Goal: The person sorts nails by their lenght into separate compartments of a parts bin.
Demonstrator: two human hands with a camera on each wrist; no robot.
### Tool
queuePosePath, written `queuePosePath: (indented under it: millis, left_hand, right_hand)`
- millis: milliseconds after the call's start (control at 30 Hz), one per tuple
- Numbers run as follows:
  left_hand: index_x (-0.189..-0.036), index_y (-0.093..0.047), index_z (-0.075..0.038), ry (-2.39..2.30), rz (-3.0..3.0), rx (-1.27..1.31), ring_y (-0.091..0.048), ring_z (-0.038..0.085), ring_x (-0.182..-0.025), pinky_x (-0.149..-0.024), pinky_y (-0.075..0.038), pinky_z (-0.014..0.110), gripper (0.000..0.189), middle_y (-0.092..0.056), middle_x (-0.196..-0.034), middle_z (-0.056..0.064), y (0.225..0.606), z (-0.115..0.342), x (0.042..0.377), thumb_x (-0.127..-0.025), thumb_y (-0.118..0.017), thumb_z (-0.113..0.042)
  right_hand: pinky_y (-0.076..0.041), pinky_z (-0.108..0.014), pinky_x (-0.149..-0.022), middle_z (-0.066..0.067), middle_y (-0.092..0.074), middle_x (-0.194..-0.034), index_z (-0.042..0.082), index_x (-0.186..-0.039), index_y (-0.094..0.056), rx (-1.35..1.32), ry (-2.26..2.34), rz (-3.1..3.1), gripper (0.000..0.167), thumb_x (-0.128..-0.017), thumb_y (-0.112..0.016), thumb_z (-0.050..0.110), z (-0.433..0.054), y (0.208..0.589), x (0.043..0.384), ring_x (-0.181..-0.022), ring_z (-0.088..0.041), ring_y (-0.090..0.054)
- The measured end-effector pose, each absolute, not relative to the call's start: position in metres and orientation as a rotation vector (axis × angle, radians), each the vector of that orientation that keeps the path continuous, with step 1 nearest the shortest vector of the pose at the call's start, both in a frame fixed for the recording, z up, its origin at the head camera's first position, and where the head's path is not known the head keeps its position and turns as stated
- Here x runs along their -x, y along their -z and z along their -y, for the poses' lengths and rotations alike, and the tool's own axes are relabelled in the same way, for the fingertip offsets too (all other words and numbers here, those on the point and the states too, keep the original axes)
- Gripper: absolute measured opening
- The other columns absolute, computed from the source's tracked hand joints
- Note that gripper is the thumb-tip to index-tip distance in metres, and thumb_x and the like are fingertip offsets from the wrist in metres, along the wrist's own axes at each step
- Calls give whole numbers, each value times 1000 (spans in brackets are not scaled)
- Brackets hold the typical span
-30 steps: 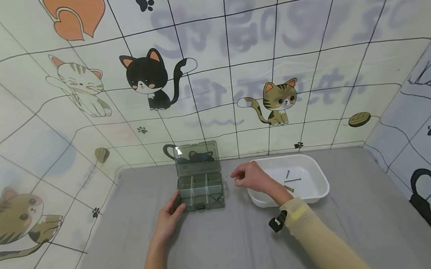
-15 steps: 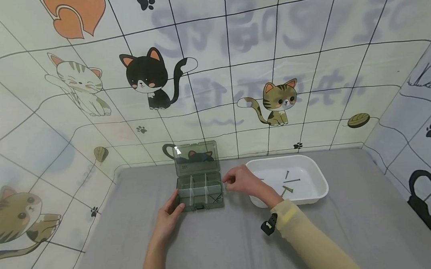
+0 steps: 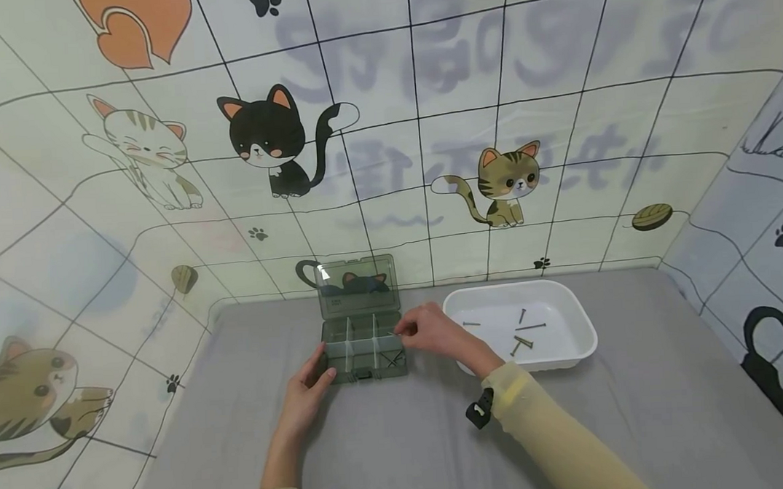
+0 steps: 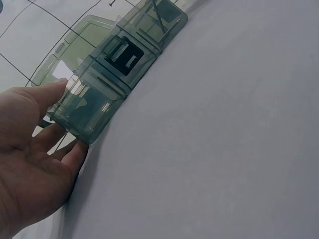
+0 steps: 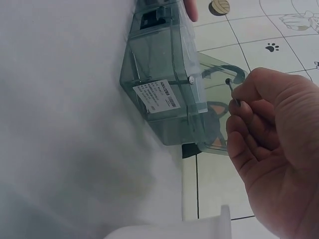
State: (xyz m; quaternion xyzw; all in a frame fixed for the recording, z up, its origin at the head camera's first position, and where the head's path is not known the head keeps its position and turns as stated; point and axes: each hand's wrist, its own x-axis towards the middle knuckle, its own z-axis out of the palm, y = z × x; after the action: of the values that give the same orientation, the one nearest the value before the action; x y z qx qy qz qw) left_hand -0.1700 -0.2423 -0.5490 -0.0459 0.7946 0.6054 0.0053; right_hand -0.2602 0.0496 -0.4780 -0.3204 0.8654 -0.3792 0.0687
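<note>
A smoky green plastic compartment box stands on the grey cloth, its lid raised against the wall. At the box's left end, my left hand holds the corner, thumb on the front edge and fingers along the side, as the left wrist view shows. My right hand is over the right end of the box, pinching a small screw between thumb and forefinger. Several screws lie in the front right compartment. A white label is stuck to the box's right side.
To the right, a white tray holds several loose screws of different lengths; my right forearm passes over its front left corner. Behind the table rises a wall cloth printed with cats and grid lines.
My right hand has moved left from beside the tray to over the right end of the box, carrying the screw. The left hand keeps its hold on the box.
</note>
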Motion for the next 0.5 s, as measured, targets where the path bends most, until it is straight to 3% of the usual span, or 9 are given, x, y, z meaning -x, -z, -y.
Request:
queuePosePath:
  millis: [167, 367, 500]
  left_hand:
    - [-157, -43, -12, -1904, -2476, 137, -26, 32, -152, -115, -32, 48, 59, -32, -164, 14, 548, 242, 170, -103, -65, -14]
    - [-157, -43, -11, -1899, -2485, 138, -27, 32, -152, -115, -32, 49, 59, -32, -164, 14, 548, 241, 171, -103, -64, -13]
    - [-157, -43, -11, -1901, -2490, 139, -27, 32, -152, -115, -33, 49, 58, -32, -164, 14, 548, 242, 171, -103, -65, -13]
  right_hand:
    - [-49, -22, -65, 6, -72, -84, 3, -102, -81, 1022, 1111, -2616, 24, -84, -65, -1, -48, 481, 261, -72, -4, -59]
    - [-54, -26, -72, 0, -75, -98, 3, -108, -80, 964, 1145, -2556, 21, -94, -65, 10, -51, 475, 258, -83, -9, -67]
    - [-55, -28, -71, -2, -76, -100, 3, -107, -80, 970, 1185, -2556, 21, -95, -64, 10, -59, 473, 259, -82, -10, -66]
